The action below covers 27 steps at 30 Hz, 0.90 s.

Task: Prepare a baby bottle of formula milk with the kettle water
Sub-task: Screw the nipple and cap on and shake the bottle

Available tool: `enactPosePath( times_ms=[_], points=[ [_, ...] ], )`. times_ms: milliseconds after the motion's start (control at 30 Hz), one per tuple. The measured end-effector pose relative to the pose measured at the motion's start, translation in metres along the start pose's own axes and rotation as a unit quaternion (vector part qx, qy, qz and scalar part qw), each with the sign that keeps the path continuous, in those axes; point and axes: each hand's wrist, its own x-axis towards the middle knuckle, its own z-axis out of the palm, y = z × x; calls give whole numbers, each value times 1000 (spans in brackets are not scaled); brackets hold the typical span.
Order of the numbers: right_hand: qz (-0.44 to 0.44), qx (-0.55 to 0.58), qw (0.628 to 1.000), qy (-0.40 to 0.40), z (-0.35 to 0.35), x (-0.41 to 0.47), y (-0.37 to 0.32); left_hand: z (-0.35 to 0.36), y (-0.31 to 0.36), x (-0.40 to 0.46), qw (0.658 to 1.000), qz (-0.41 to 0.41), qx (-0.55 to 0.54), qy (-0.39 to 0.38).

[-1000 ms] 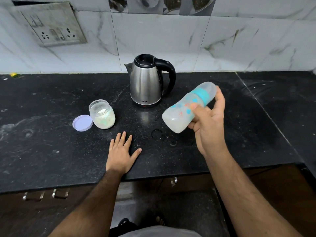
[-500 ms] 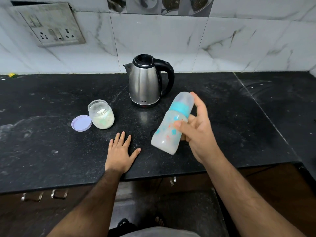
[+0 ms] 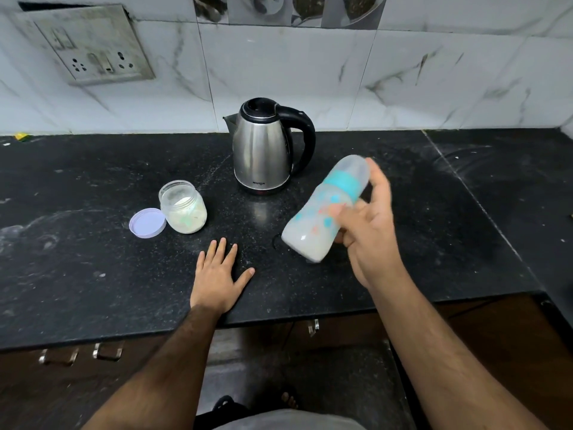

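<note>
The left hand (image 3: 220,276) lies flat on the counter (image 3: 93,274) near its front edge, fingers straight and spread, holding nothing. Just to its right, above the counter and clear of it, the right hand (image 3: 369,234) grasps the baby bottle (image 3: 322,215), fingers and thumb curled round the middle of the body. The hand and bottle are blurred, so finger placement cannot be read exactly.

The bottle is capped and holds cloudy white liquid. Its long axis is tilted: the base points down and to the left, toward the front edge; the teal collar and clear cap point up and away to the right, toward the kettle handle. The body lies left of the gripping palm. Judged from this pose, mixing by shaking is in hand, late in the task.

Further back, left of centre, stands an open powder jar (image 3: 183,207), its lilac lid (image 3: 147,222) touching it on the left. The kettle (image 3: 263,150) stands toward the rear edge, lid down, handle to the right.
</note>
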Motion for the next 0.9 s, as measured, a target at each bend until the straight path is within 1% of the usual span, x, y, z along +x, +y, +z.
enactPosePath(
  times_ms=[67, 100, 133, 267, 400, 467, 533, 633, 733, 800, 900],
  points=[
    [-10, 22, 998, 55, -5, 8, 1, 0, 0, 0, 1000, -1, -6, -6],
    [-10, 14, 998, 62, -7, 9, 3, 0, 0, 0, 1000, -2, -9, -8],
    [-4, -4, 998, 55, -8, 9, 6, 0, -1, 1, 1000, -3, -14, -9],
    [27, -71, 997, -17, -16, 8, 15, -2, -2, 3, 998, -10, -59, -14],
    [44, -101, 993, -41, -21, 18, 20, -11, 1, 7, 984, -42, -170, -20],
    [47, -115, 991, -52, -24, 24, 23, -19, 3, 8, 970, -61, -233, -15],
    [45, -136, 987, -69, -26, 31, 26, -33, 10, 10, 951, -75, -300, 10],
    [41, -169, 981, -86, -28, 40, 29, -60, 27, 16, 908, -80, -411, 25],
    [39, -182, 977, -102, -27, 45, 29, -88, 48, 24, 859, -48, -510, 7],
    [40, -190, 974, -113, -25, 48, 28, -107, 60, 28, 844, -16, -536, 0],
    [41, -207, 969, -128, -19, 54, 29, -131, 74, 35, 831, 36, -555, -8]
  ],
)
